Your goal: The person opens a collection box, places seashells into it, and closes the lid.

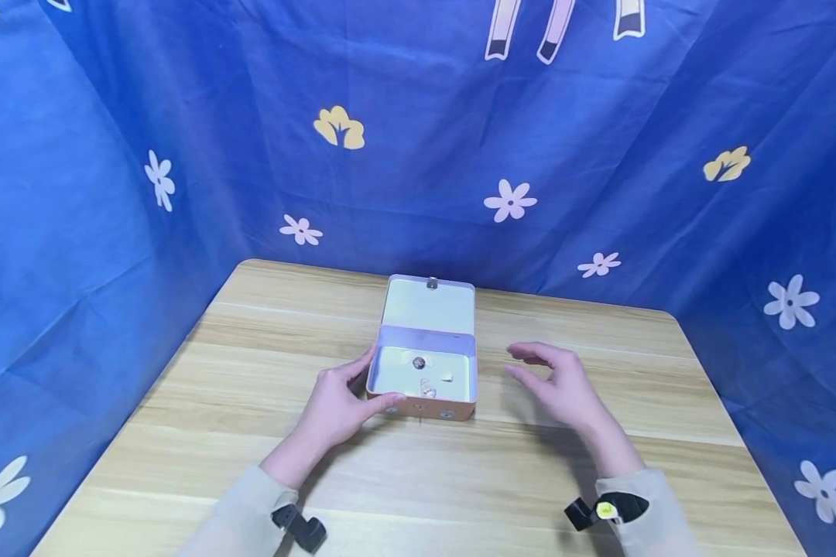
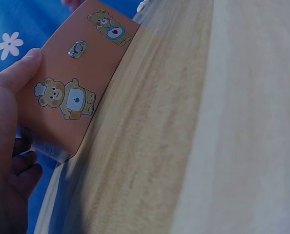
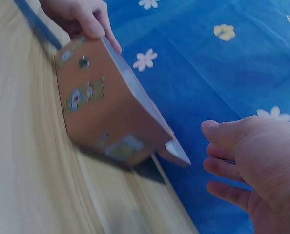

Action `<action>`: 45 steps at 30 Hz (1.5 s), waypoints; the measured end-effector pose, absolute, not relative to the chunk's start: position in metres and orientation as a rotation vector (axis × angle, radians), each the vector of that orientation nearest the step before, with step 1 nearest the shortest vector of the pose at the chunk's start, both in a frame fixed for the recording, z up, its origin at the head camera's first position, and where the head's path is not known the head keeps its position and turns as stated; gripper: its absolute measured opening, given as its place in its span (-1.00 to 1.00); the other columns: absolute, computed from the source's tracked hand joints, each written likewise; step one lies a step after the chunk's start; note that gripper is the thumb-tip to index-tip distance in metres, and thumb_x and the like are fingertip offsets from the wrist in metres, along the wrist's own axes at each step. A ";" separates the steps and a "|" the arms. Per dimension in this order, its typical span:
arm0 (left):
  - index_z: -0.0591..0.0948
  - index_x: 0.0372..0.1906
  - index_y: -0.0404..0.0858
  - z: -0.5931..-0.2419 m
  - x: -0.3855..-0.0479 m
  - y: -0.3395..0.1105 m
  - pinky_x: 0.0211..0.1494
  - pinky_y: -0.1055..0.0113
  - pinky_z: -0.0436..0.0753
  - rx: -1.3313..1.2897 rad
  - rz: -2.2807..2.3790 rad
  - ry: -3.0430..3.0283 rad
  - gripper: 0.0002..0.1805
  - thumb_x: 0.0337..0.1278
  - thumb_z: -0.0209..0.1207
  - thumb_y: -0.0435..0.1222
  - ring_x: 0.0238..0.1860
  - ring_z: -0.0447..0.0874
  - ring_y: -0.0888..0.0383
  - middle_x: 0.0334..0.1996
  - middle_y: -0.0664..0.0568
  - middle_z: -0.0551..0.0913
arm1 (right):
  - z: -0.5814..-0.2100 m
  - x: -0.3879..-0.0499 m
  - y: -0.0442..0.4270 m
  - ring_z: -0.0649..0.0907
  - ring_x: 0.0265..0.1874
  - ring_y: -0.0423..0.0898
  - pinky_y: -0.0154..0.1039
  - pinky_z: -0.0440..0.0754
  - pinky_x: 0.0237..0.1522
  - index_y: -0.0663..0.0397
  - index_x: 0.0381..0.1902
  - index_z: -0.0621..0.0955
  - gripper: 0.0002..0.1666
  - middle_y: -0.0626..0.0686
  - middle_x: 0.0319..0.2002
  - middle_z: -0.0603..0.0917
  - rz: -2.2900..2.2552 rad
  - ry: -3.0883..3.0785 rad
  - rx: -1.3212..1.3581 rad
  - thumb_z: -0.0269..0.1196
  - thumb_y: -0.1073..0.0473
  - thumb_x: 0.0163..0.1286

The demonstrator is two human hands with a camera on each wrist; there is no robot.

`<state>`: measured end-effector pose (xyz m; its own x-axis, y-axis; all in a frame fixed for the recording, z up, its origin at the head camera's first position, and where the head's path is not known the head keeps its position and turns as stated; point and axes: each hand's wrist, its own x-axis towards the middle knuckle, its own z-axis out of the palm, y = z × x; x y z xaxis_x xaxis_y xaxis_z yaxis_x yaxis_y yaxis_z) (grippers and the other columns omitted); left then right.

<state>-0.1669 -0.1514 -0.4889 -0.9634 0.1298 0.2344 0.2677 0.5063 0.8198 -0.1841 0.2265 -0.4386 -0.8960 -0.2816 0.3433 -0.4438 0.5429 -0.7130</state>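
Note:
An orange-brown tin box (image 1: 421,408) with bear pictures stands on the table, its hinged lid (image 1: 428,305) raised and leaning back. Inside lie several small items: a dark round piece (image 1: 419,362), a pinkish piece (image 1: 428,388) and a small whitish piece (image 1: 447,377); their kinds are too small to tell. My left hand (image 1: 337,402) holds the box by its front left corner, thumb along the front wall and fingers at the left side. To the right of the box, my right hand (image 1: 553,379) hovers with loosely bent fingers, touching nothing. In the left wrist view, a metal clasp (image 2: 77,49) shows on the box front.
The wood-grain table (image 1: 251,433) reaches out around the box on all sides. A blue curtain (image 1: 418,170) with white flowers hangs close behind the table's back edge and along both sides. Both wrists wear black straps with small devices.

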 end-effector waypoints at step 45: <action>0.46 0.50 -0.32 -0.489 -0.165 -0.150 0.46 0.04 0.43 -0.351 -1.477 -2.592 0.16 -0.16 0.61 0.23 0.39 0.48 -0.02 0.36 -0.11 0.54 | -0.527 -0.178 0.321 0.61 0.19 0.28 0.21 0.50 0.26 0.36 0.05 0.74 -0.48 0.22 0.09 0.69 0.938 -2.714 0.376 0.59 0.10 0.28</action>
